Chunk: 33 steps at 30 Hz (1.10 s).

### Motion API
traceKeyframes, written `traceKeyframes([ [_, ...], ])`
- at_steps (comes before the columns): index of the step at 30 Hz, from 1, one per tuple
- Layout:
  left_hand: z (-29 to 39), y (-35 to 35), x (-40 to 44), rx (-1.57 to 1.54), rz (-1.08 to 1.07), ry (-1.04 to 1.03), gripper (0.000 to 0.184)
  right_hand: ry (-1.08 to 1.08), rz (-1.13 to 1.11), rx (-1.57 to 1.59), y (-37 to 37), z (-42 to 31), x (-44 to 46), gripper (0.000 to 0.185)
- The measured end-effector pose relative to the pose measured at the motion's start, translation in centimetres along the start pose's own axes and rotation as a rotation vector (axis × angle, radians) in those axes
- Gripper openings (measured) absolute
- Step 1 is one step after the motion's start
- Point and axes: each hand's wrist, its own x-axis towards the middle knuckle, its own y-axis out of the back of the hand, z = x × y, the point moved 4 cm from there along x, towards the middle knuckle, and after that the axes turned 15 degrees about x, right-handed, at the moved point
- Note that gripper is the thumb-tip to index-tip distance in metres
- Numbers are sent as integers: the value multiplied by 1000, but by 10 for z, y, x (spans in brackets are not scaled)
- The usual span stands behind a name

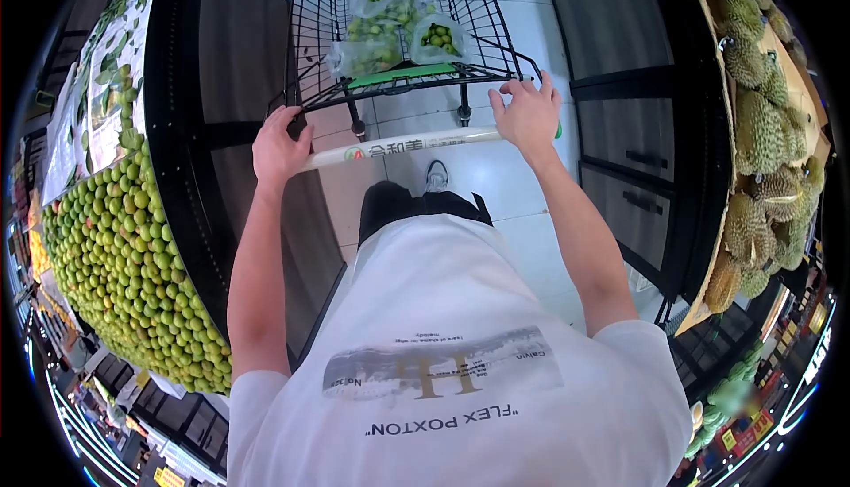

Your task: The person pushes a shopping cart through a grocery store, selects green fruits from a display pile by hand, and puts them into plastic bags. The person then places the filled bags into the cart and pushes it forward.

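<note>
The white handle bar (403, 148) of a black wire shopping cart (310, 9) crosses in front of my body. My left hand (282, 143) rests over the bar's left end, thumb apart from its loosely bent fingers. Over the right end lies my right hand (529, 115), palm down, its fingers spread and slightly bent beyond the bar. Neither hand is wrapped round the bar. Inside the cart are clear plastic bags of green fruit, one at the left (372, 49) and one at the right (438, 37), behind a green strip (403, 76).
Green round fruit (133, 248) is heaped on a stand at the left. Spiky durians (753, 133) fill a stand at the right. Dark cabinets (620, 115) flank the cart. Below the bar, a shoe (436, 176) shows on the tiled floor (522, 195).
</note>
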Motion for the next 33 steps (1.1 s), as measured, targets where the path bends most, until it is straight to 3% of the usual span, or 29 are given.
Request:
traceKeyframes([
  [11,-31,4,106,34,-30,69,40,32,-20,3,-16,-29,112,31],
  [33,-120,14,343,-42,-35,0,41,8,5,50,-78,-96,337,24],
])
